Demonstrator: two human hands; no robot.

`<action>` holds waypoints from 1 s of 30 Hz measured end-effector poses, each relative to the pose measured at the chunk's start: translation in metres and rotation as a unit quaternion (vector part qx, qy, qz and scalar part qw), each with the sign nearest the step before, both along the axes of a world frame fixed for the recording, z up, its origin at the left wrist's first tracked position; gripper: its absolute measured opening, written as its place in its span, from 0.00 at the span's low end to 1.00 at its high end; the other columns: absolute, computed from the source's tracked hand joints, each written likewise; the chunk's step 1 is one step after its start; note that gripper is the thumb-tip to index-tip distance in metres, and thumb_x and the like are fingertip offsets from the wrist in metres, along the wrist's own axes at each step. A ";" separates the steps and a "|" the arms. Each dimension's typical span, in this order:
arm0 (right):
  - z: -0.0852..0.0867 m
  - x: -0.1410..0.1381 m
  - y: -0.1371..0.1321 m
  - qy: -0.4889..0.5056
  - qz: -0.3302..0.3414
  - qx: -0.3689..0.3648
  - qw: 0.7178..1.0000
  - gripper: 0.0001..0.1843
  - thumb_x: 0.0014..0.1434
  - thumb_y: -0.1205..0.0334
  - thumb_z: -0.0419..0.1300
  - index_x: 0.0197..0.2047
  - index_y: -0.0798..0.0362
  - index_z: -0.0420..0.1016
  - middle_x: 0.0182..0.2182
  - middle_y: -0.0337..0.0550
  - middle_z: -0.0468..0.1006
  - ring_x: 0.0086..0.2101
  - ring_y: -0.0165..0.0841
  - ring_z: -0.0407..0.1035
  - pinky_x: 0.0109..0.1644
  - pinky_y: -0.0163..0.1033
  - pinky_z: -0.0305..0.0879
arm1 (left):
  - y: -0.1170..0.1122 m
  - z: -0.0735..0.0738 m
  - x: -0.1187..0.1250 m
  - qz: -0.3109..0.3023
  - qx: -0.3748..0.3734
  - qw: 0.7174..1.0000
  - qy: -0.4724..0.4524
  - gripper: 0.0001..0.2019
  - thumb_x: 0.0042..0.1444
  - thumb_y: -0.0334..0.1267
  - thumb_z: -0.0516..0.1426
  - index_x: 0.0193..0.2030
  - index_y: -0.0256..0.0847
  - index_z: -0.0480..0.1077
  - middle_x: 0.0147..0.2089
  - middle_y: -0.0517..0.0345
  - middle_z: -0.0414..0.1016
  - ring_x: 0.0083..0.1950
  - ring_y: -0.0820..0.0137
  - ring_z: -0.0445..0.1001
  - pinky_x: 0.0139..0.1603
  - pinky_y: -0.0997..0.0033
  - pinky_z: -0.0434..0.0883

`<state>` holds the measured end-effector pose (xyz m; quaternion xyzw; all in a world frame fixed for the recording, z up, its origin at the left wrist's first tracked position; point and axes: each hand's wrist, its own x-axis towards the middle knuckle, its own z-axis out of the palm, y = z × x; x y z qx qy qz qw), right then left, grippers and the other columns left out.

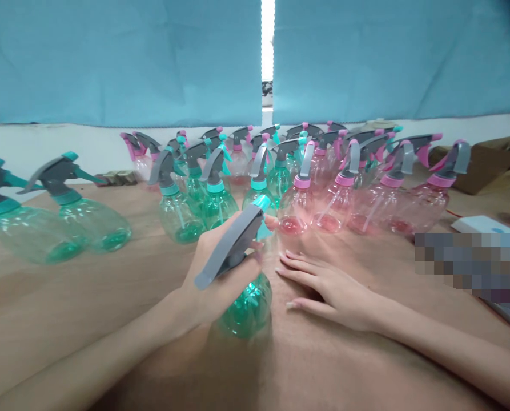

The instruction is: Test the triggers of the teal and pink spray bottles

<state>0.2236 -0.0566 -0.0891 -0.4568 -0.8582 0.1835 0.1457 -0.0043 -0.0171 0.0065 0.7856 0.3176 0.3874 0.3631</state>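
Observation:
My left hand (214,271) is wrapped around the neck of a green spray bottle (248,308) with a grey and teal trigger head. The bottle stands in front of me on the wooden table (160,354), and part of its neck is hidden by my fingers. To the right of it my right hand (323,285) lies palm down on the table, fingers stretched out, holding nothing. Just beyond my hands are a pink spray bottle (295,211) and a green one (218,205), both upright.
Several more green and pink spray bottles stand in rows toward the back. Two green bottles (96,225) are at the left. A cardboard box (486,162) and a white box (480,224) sit at the right. A blue curtain (121,63) hangs behind the table.

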 end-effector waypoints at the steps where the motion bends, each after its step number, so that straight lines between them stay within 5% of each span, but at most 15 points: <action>1: 0.000 0.000 -0.001 -0.005 -0.008 0.005 1.000 0.36 0.64 0.40 0.51 0.69 0.49 0.53 0.68 0.46 0.51 0.66 0.47 0.46 0.67 0.56 0.49 | -0.001 0.001 0.001 0.008 -0.010 1.000 0.000 0.17 0.48 0.34 0.53 0.46 0.40 0.70 0.34 0.60 0.69 0.30 0.71 0.66 0.37 0.67 0.69; 19: -0.001 -0.001 -0.001 0.002 -0.031 0.008 0.999 0.35 0.65 0.41 0.51 0.69 0.49 0.56 0.68 0.47 0.53 0.66 0.45 0.47 0.67 0.55 0.49 | -0.001 0.003 0.002 0.027 -0.014 0.999 0.016 0.13 0.49 0.36 0.53 0.43 0.40 0.68 0.24 0.68 0.50 0.22 0.74 0.51 0.26 0.70 0.55; 26: 0.000 -0.001 -0.001 0.011 -0.028 0.014 0.999 0.34 0.65 0.42 0.51 0.69 0.48 0.55 0.68 0.46 0.54 0.66 0.45 0.47 0.67 0.55 0.50 | -0.001 0.002 0.001 0.018 -0.020 1.000 0.004 0.16 0.48 0.33 0.53 0.46 0.41 0.69 0.26 0.66 0.58 0.24 0.74 0.55 0.27 0.71 0.57; 30: -0.001 0.000 -0.002 0.011 -0.029 0.016 0.999 0.34 0.65 0.42 0.51 0.69 0.48 0.55 0.68 0.46 0.53 0.66 0.46 0.47 0.67 0.55 0.49 | 0.000 0.000 0.000 0.018 -0.012 1.000 0.006 0.18 0.49 0.33 0.52 0.48 0.42 0.70 0.24 0.68 0.54 0.22 0.75 0.52 0.25 0.71 0.54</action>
